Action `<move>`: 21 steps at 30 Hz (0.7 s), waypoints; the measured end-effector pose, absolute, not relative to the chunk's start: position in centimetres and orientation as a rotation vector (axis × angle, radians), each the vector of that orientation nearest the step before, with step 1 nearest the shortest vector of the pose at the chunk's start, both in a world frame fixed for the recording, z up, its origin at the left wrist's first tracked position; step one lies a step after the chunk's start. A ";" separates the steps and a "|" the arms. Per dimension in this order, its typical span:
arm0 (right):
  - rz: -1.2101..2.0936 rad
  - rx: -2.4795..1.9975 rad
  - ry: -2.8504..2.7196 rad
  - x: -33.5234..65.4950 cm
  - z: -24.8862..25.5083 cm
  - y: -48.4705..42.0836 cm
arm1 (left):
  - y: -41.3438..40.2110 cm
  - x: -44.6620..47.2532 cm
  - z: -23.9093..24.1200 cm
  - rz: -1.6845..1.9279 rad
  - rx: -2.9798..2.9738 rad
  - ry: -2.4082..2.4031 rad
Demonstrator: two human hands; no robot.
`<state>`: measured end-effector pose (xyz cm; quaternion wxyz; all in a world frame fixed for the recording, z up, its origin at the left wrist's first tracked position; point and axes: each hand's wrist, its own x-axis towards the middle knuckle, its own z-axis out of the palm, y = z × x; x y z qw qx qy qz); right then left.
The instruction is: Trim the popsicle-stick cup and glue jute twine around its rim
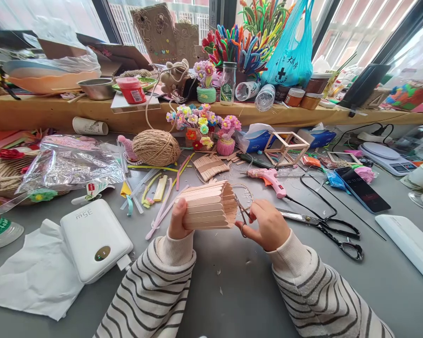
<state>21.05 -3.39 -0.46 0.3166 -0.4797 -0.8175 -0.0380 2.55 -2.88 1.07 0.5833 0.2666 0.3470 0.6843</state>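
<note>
The left grip point(178, 219) holds a pale, tapered wooden-stick cup point(207, 207) sideways above the grey table point(232, 303); the right grip point(270, 226) holds small metal scissors point(243, 211) at its opening. Rim-trimming appears in hand, blade contact unclear; any further cut calls for steadiness.

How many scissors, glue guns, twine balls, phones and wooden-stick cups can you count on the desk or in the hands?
Scissors: 2 (small pair in the right hand, black-handled pair on the desk)
Glue gun: 1
Twine ball: 1
Phone: 1
Wooden-stick cup: 1, in the left hand
Total: 6
</note>
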 end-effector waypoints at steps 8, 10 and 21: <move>-0.198 -1.260 -2.163 20.9 -1.0 -3.2 | -2.7 2.6 0.9 1.601 0.601 0.815; -0.228 -1.258 -2.159 20.9 -1.1 -3.2 | -2.7 2.6 1.0 1.599 0.572 0.817; -0.111 -1.215 -2.107 20.3 -1.4 -3.4 | -2.7 2.3 1.2 1.562 0.567 0.820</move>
